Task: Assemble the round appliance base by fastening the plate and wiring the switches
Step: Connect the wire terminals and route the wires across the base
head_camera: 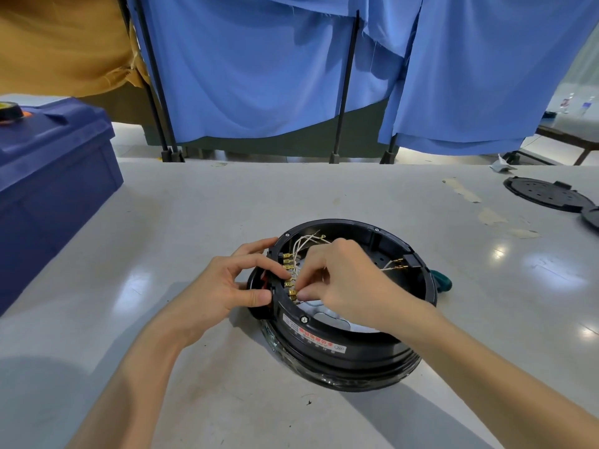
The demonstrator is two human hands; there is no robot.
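Round appliance base [343, 345] lies under both hands: the left hand [233, 286] grips its switch housing [261, 311], seemingly as a brace, while the right hand [343, 280] pinches a connector [295, 292] against the brass terminals [288, 275] between them.

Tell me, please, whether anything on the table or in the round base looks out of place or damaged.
Nothing looks damaged. Loose white wires inside the round base end in unconnected terminals, expected mid-wiring. Torn tape scraps are stuck on the table at the right.

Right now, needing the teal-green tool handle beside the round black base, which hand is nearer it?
Right. The right hand pinches brass terminals inside the base, left of the handle; the left hand holds the base's far side.
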